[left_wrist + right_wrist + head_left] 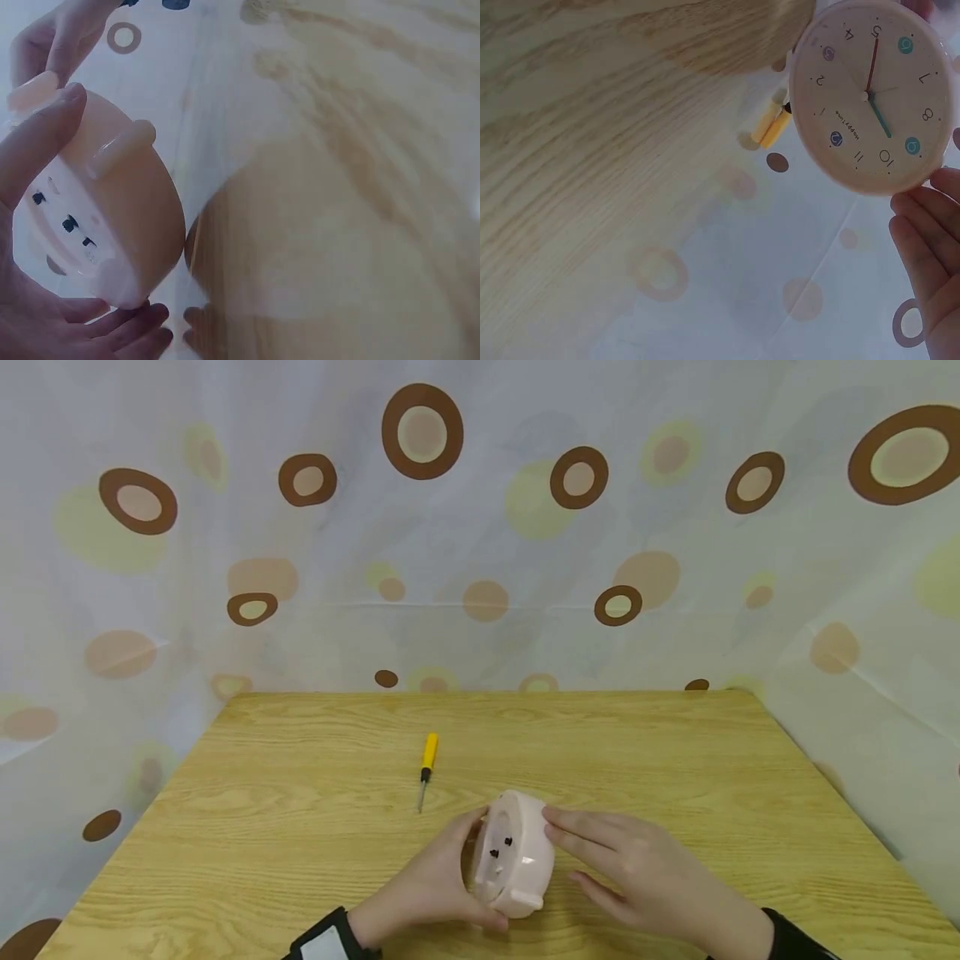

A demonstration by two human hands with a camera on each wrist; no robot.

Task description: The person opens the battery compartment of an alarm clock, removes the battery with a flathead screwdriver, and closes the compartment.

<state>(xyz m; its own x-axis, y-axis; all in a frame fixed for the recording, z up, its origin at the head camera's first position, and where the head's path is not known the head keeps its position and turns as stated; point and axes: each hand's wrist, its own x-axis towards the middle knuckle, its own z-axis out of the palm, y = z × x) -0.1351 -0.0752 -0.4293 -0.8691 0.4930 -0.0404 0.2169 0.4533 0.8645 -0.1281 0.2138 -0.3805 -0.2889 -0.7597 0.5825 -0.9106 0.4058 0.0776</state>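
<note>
A pale pink alarm clock (534, 856) stands tilted on edge, low in the middle of the head view. My left hand (442, 875) grips it by its back edges, thumb at one end and fingers at the other. Small black knobs (70, 223) show on the clock's back in the left wrist view. The right wrist view shows its round numbered dial (870, 142), with a teal hand and a dark red hand. My right hand (645, 868) has its fingers extended, fingertips at the rim on the dial side, thumb apart from it.
A screwdriver (429, 756) with a yellow and black handle lies on the wood-grain table (300, 793), beyond the clock and slightly left. Behind the table and along its sides hangs a pale curtain (487, 543) with brown and green circles.
</note>
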